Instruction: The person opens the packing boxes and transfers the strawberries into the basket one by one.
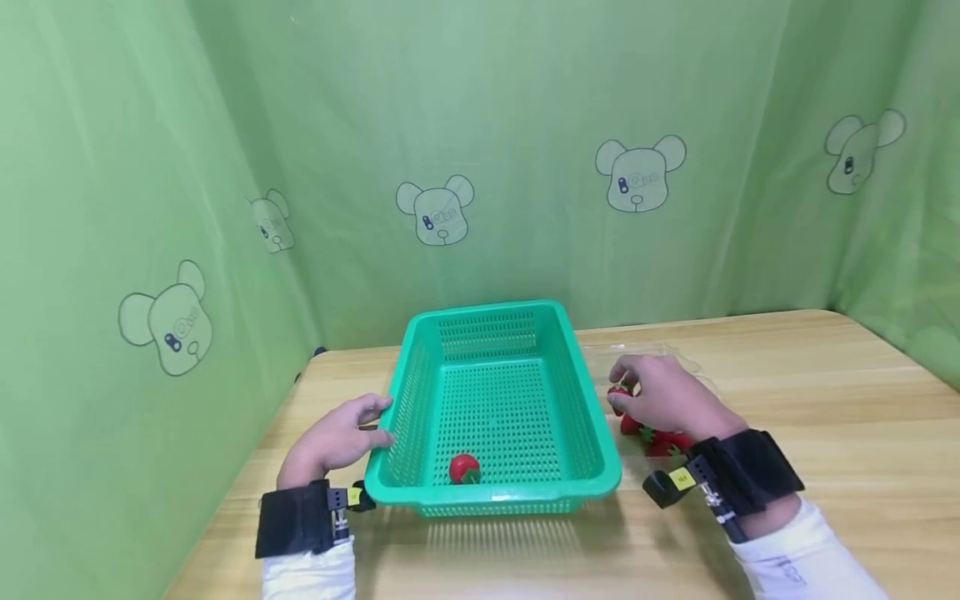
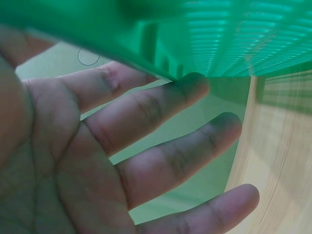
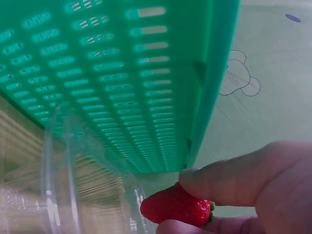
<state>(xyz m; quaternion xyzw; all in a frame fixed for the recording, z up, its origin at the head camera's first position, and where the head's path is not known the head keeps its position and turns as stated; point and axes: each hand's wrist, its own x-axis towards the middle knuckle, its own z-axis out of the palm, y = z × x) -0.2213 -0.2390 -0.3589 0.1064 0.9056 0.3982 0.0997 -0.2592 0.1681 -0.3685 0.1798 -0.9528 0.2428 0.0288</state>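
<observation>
A green plastic basket (image 1: 491, 492) stands on the table, with one round red fruit (image 1: 465, 468) with green leaves inside near its front. My left hand (image 1: 341, 433) rests at the basket's left rim, its fingers fairly straight and spread beside and under the edge in the left wrist view. Just right of the basket, my right hand (image 1: 663, 392) pinches a red strawberry (image 3: 175, 207) between thumb and fingers. More strawberries (image 1: 660, 442) lie below that hand, partly hidden by it. Clear plastic packaging (image 3: 63, 180) appears beside the basket's outer wall in the right wrist view.
The wooden table (image 1: 825, 400) extends to the right of the hands. Green curtains (image 1: 525, 100) with bear-face prints hang behind the table and along both sides. A strapped camera (image 1: 667, 487) sits on each wrist.
</observation>
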